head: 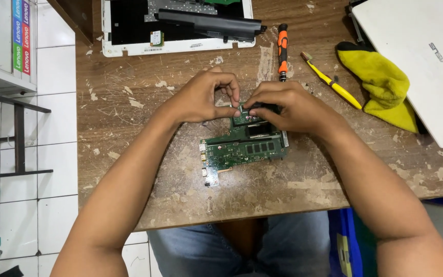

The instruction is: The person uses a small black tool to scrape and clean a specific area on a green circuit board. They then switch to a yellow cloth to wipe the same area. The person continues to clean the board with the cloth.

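Both hands meet over the top of a green board [242, 146] that lies flat on the worn table [129, 118]. The left hand [201, 97] and the right hand [288, 105] each pinch a small dark chip [242, 119] with the fingertips, one from each side. The chip sits at the far end of the board, right under the fingers.

The chip is tiny and the grip is only on its edges. It could slip out and drop on the board, or go in crooked and bend if the fingers push too hard. The board is not held down, so a hard push could make it slide toward the person.

Just past the right hand lies an orange screwdriver [282, 51]. Beyond it are a yellow brush [331, 82] and a yellow cloth [383, 82]. A quick elbow move could knock them.
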